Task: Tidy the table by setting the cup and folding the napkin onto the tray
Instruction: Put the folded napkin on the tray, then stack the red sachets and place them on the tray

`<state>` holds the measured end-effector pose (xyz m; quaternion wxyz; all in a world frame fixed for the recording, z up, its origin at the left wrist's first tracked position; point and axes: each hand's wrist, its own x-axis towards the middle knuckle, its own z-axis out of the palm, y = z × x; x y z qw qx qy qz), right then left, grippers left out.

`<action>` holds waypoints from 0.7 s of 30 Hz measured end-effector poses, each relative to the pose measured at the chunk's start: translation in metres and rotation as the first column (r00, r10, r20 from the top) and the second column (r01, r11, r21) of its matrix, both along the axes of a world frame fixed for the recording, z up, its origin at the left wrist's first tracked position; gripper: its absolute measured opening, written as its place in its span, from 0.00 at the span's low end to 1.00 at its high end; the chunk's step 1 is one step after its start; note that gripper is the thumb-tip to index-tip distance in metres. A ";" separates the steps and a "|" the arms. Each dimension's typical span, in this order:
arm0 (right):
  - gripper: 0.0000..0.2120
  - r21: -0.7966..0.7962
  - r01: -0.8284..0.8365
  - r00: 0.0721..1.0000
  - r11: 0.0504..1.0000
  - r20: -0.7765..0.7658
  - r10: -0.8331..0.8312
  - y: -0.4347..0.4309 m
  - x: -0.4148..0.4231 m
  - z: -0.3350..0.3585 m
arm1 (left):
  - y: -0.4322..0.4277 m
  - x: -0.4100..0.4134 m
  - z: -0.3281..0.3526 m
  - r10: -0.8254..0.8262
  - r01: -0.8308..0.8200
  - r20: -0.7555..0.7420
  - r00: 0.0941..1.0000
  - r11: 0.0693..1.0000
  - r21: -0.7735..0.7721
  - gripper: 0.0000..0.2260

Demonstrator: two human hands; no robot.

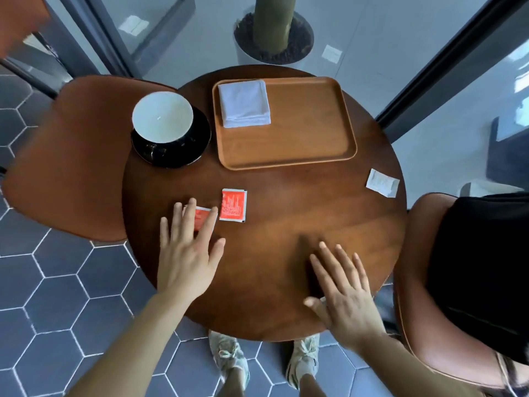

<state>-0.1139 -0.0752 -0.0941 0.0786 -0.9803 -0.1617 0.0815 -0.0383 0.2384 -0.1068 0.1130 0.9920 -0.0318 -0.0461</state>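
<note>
My left hand [187, 257] lies flat, fingers spread, on small red sachet [200, 217] to gather it; right hand [345, 293] spread, empty; folded white napkin [244, 104] already on far wooden tray [315, 133].

Hexagon-tiled floor [57, 296], brown chairs [71, 156], glass walls [429, 67].

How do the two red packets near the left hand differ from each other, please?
The right red packet lies fully exposed on the table, while the left red packet is partly covered by the fingers of the left hand. The right one shows its whole white printed pattern; on the left one only a strip of red shows. Both are red, flat sachets lying side by side, outside the tray.
</note>
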 end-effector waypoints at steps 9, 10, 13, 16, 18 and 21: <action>0.39 -0.031 0.120 0.991 0.992 0.055 -0.118 0.057 0.104 -0.018 | -0.046 -0.002 -0.005 -0.050 0.050 -0.022 0.999 0.999 0.013 0.29; 0.38 -0.009 0.124 0.991 0.992 0.056 -0.123 0.062 0.116 -0.015 | -0.050 -0.002 -0.005 -0.050 0.051 -0.026 0.998 0.999 0.015 0.29; 0.36 0.151 0.128 0.982 0.980 0.117 -0.147 0.050 0.139 -0.005 | -0.055 -0.005 -0.006 -0.035 0.035 0.000 0.999 0.999 -0.030 0.31; 0.36 0.206 0.240 0.942 0.949 0.187 -0.279 -0.011 0.139 -0.001 | -0.050 -0.001 -0.003 0.009 -0.005 0.054 0.999 0.998 -0.065 0.32; 0.40 0.071 0.363 0.920 0.929 0.127 -0.370 -0.056 0.134 -0.002 | -0.050 0.007 -0.002 0.028 -0.026 0.070 0.997 0.999 -0.035 0.32; 0.45 -0.076 0.381 0.925 0.921 0.035 -0.380 -0.081 0.126 -0.009 | -0.058 0.016 -0.005 0.006 -0.007 0.038 0.999 1.000 0.011 0.32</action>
